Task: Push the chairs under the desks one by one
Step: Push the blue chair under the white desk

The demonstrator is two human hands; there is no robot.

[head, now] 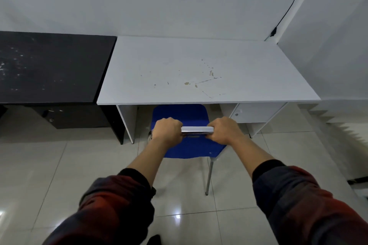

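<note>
In front of the white desk (207, 69), the blue chair (180, 113) was found with the front of its seat already under the desktop edge and its rear part out over the tiled floor (39, 175). The chrome top bar (197, 130) of its backrest was gripped by both hands, the left hand (166, 129) and the right hand (223, 130) each curled round one end. The chair was judged light and stiff, its thin metal leg (209, 177) likely to slide easily on the glossy tiles. The bar was judged the proper hold, though smooth and possibly slippery.
</note>
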